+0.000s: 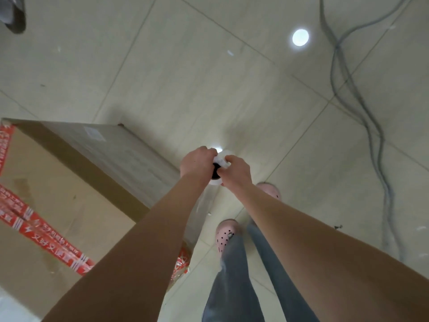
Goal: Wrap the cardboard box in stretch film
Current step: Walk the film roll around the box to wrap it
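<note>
Both left hand (196,163) and right hand (236,172) clutch the stretch film roll (222,161), hiding most of it

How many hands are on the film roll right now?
2. The left hand grips the film roll on the side nearer the cardboard box; the right hand grips its other side.

**Flat overhead light, soft blurry frame**

Light was even, slightly dim, greenish cast. Two round glare spots (300,37) sat on the glossy floor (185,66). Film roll (223,161) was washed out white. Shadows were faint. Cables (362,108) and shoes (226,235) were motion-smeared. Wide-angle stretch swelled the forearms (139,252) at the bottom edge.
</note>
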The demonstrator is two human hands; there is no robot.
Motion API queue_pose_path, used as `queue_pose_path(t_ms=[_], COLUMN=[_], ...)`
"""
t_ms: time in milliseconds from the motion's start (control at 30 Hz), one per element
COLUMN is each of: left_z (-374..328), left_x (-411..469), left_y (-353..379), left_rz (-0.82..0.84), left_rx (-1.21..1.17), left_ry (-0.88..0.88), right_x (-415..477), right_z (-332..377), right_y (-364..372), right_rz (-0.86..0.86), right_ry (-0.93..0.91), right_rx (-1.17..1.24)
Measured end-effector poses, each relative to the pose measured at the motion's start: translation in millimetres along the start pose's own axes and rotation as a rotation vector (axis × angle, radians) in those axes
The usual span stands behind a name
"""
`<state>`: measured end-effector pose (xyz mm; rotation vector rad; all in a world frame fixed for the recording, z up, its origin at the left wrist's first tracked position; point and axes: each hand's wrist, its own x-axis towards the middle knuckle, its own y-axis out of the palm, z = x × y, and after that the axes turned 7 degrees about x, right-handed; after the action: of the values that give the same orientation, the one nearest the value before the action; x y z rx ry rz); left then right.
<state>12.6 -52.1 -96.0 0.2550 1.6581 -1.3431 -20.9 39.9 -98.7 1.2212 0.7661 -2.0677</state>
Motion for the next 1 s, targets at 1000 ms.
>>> queue_pose_path(t_ms=[1000], left_z=[91], left_x=[52], left_y=[-43], left_rz=[-0.119], left_rx=[-0.242], left_ry=[-0.080], right_x=[34], right_z=[101], right_y=[54], right_rz=[-0.018], right_ry=[-0.093], right_rx=[-0.220])
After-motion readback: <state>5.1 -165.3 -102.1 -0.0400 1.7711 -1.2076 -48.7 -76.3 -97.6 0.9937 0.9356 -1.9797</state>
